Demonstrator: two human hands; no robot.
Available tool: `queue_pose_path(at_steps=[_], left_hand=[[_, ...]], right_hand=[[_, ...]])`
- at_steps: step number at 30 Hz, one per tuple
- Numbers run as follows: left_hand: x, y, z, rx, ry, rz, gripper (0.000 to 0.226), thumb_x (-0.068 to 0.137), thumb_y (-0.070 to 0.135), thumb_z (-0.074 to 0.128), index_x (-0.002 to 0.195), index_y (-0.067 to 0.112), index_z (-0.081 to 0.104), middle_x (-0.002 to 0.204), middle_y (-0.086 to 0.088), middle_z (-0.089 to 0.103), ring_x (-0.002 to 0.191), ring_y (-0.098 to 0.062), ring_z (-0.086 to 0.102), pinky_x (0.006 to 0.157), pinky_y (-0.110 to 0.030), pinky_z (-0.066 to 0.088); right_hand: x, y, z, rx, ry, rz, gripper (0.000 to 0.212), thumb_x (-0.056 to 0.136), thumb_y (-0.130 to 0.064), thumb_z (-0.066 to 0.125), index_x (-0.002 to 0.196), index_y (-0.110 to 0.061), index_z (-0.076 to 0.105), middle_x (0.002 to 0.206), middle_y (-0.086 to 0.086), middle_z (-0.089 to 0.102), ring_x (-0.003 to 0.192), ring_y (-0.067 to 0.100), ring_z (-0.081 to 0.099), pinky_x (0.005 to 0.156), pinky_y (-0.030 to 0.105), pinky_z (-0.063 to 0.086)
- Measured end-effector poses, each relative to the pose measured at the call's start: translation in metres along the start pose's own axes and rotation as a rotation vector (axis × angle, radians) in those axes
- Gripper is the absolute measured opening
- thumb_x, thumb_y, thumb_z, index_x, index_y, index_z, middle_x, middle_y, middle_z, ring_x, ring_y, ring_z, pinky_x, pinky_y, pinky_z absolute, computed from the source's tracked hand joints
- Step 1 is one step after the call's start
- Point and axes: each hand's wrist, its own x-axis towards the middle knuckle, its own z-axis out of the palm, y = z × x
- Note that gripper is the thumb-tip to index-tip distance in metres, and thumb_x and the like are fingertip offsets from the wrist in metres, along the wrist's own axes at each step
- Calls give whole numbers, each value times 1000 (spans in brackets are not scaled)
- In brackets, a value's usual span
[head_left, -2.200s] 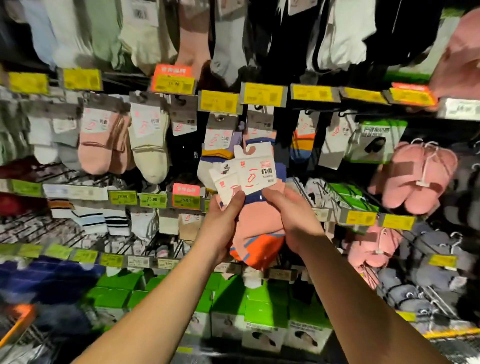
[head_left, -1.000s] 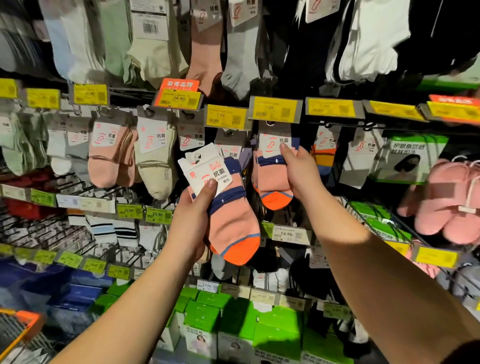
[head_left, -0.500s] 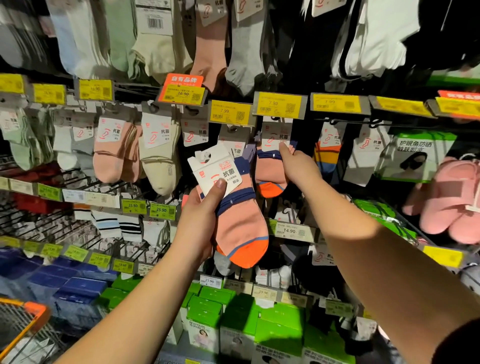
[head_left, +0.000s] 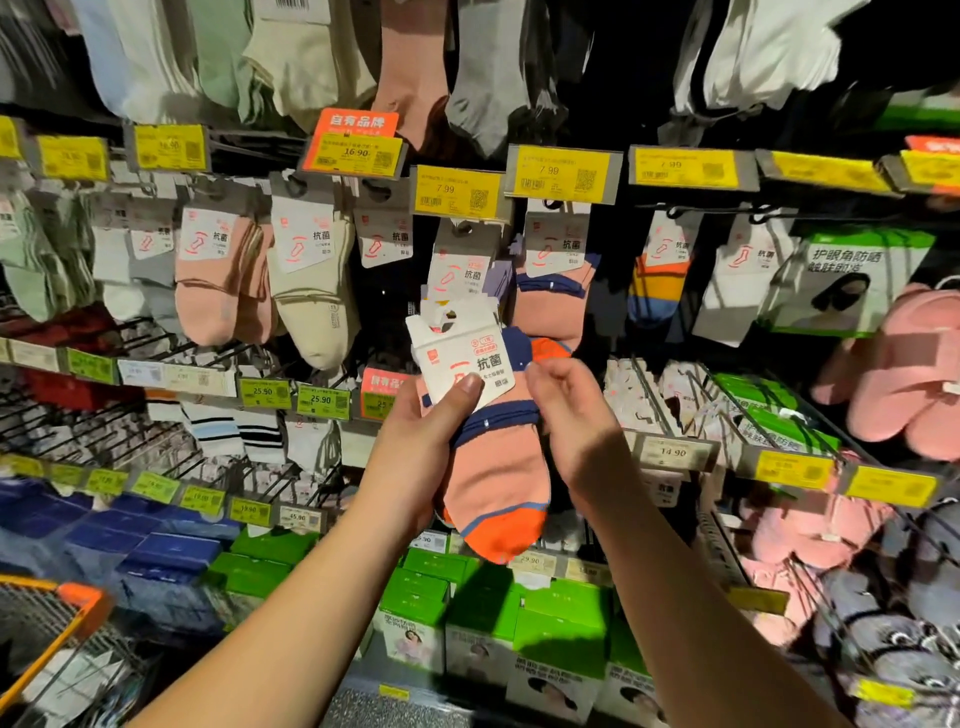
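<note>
In the head view, near the middle of the frame, the left hand (head_left: 415, 447) held a pair of ankle socks (head_left: 498, 483). Its thumb was pressed flat on the front of the pair's white card sleeve (head_left: 467, 364) and its fingers were wrapped behind the fabric. The socks were a soft, ribbed knit in salmon pink, with a navy cuff band and a rounded bright-orange toe that hung lowest. The card was stiff and glossy, with a punched hook hole at its top.

Just right of centre, the right hand (head_left: 576, 415) had its fingers curled, and the fingertips met the right edge of the card and cuff. Whether they pinched it could not be told.

Directly above, a matching pair (head_left: 550, 306) hung from a wire peg under a flat yellow price tag (head_left: 563, 174). To the left of centre hung plump cream socks (head_left: 311, 312) and pink socks (head_left: 218, 301), each with a folded paper header. An orange-topped tag (head_left: 356, 140) sat above them.

Along the bottom centre stood boxy green cartons (head_left: 483, 613) with sharp cardboard edges. Fuzzy pink slippers (head_left: 904, 384) bulged at the right edge of the frame. In the lower left corner showed a wire basket (head_left: 78, 603) with an orange plastic rim.
</note>
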Motion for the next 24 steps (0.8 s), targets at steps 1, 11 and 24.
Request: queue_pose_path(at_steps=[1, 11, 24], left_hand=[[-1, -1, 1, 20, -2, 2, 40, 83, 34, 78, 117, 20, 62, 104, 3, 77, 99, -19, 73, 89, -40, 56], [-11, 2, 9, 440, 84, 51, 63, 88, 68, 35, 130, 24, 52, 104, 21, 62, 102, -11, 59, 75, -18, 41], [-3, -10, -3, 194, 176, 11, 13, 100, 38, 55, 107, 30, 62, 90, 20, 71, 82, 4, 69, 66, -12, 51]], right_hand=[[-4, 1, 1, 13, -14, 3, 33, 86, -49, 67, 99, -19, 60, 88, -8, 69, 84, 10, 65, 79, 26, 51], [-12, -2, -2, 232, -91, 146, 21, 99, -11, 58, 118, -10, 66, 109, 8, 76, 103, 24, 72, 85, 32, 58], [-8, 7, -11, 413, -47, 243, 23, 103, -10, 46, 119, -11, 63, 109, 13, 75, 98, 28, 73, 75, 33, 60]])
